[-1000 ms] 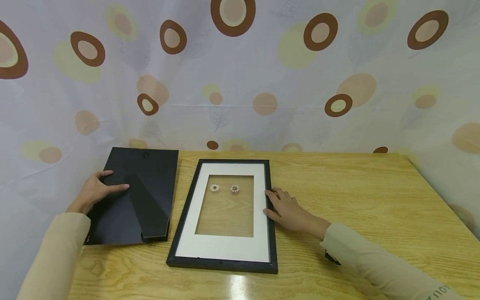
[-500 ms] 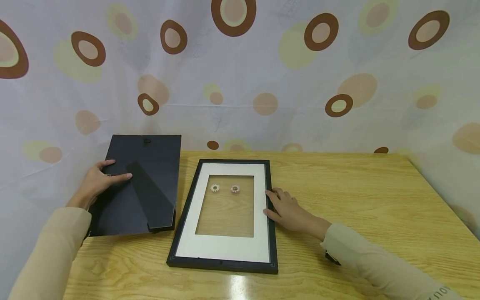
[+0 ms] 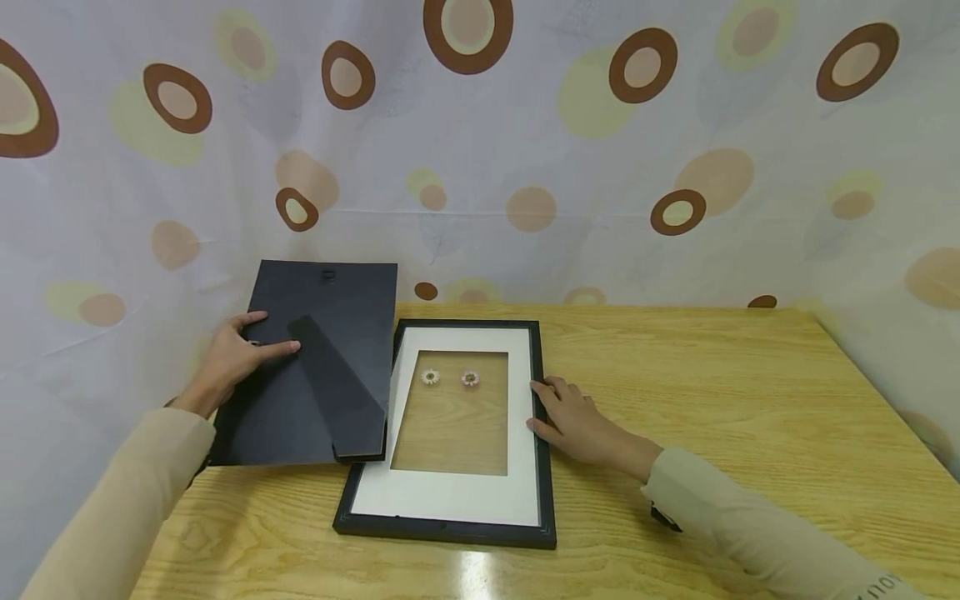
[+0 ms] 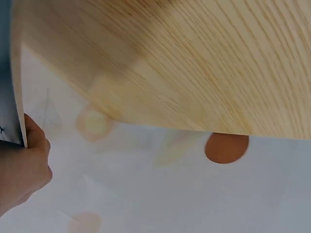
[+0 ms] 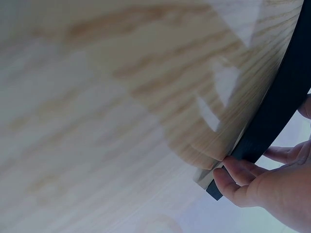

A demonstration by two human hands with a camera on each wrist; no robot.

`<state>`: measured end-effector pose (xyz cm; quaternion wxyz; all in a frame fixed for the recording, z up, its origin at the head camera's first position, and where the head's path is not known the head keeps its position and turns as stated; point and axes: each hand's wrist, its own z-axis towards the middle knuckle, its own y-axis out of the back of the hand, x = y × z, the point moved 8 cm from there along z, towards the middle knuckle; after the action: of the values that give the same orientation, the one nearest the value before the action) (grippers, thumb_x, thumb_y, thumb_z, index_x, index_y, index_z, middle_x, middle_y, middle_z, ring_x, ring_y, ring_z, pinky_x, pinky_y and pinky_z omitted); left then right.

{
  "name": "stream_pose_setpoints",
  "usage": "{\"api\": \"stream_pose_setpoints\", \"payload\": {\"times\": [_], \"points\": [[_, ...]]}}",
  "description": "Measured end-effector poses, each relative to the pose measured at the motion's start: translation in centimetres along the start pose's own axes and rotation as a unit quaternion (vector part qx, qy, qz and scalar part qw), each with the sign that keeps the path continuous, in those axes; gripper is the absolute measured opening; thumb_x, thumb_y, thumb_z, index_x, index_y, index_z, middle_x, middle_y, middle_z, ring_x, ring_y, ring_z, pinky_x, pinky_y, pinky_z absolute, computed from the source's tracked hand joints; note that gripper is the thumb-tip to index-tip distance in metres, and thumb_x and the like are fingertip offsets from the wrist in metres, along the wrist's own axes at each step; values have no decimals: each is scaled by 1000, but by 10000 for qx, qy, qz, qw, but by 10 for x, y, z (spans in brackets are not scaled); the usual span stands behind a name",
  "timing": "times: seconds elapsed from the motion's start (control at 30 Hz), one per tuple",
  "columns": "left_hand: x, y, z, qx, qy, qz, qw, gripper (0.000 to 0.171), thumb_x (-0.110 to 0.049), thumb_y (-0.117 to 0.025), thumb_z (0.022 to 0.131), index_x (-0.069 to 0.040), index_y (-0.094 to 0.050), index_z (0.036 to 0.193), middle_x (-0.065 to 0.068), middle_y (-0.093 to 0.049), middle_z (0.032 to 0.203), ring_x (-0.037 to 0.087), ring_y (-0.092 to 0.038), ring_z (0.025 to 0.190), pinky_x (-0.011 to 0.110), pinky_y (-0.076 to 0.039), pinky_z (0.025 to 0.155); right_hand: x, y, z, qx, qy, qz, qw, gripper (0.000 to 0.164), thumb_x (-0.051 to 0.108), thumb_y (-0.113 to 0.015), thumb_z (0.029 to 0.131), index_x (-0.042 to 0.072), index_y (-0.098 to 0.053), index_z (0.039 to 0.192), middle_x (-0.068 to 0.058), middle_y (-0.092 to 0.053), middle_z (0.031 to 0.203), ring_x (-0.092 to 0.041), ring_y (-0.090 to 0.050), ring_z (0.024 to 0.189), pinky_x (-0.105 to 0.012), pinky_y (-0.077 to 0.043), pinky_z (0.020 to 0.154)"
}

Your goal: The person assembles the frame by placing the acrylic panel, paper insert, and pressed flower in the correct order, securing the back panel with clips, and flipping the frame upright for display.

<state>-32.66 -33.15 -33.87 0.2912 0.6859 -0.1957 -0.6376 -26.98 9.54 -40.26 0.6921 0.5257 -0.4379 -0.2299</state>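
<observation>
My left hand (image 3: pixel 236 362) grips the left edge of a black backing board (image 3: pixel 270 396), its thumb lying across the face. The board has a hinged easel leg (image 3: pixel 333 387) and a small hanging ring near its top. It is held tilted above the table, overlapping the left side of a black picture frame (image 3: pixel 546 500). That frame lies flat with a white mat (image 3: pixel 450 496) around a see-through window. Two small daisy-like flowers, one white (image 3: pixel 430 377) and one pink (image 3: pixel 470 379), show in the window. My right hand (image 3: pixel 573 421) holds the frame's right edge, fingers bent against its side (image 5: pixel 240 177).
Underneath is a wooden table (image 3: pixel 712 383) with a glossy surface. A pale curtain (image 3: pixel 480 142) printed with brown and yellow ovals hangs along its back and sides. Light glares on the table just in front of the frame.
The left hand has raised the backing board and carried it to the right, so it now overlaps the frame's left side. The right hand and the frame have stayed in place.
</observation>
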Motion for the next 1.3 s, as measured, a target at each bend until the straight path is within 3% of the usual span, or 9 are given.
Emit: {"api": "stream_pose_setpoints", "payload": {"times": [0.53,1.07,1.3], "points": [[-30,-66,-11,585,-140,-423,9973,93,-37,-75,74,-3,-23,144,25,-23,145,38,-35,126,51,-33,102,-1,1,-1,33,5,218,9998,57,29,-47,96,-4,-30,139,-29,-32,137,-45,-36,123,-64,-31,93],[-52,-129,-33,1076,216,-763,9910,84,-30,-77,72,-6,-32,139,21,-33,139,33,-46,115,47,-39,98,-6,1,-1,305,46,507,9982,62,32,-45,96,-3,-22,143,-29,-27,140,-48,-29,127,-66,-26,96],[-59,-148,-41,1209,358,-815,9887,81,-28,-78,71,-6,-36,136,20,-39,132,33,-51,109,45,-41,94,-6,1,-1,333,73,556,9979,62,30,-45,96,-4,-21,143,-30,-28,140,-49,-29,127,-66,-26,96]]}}
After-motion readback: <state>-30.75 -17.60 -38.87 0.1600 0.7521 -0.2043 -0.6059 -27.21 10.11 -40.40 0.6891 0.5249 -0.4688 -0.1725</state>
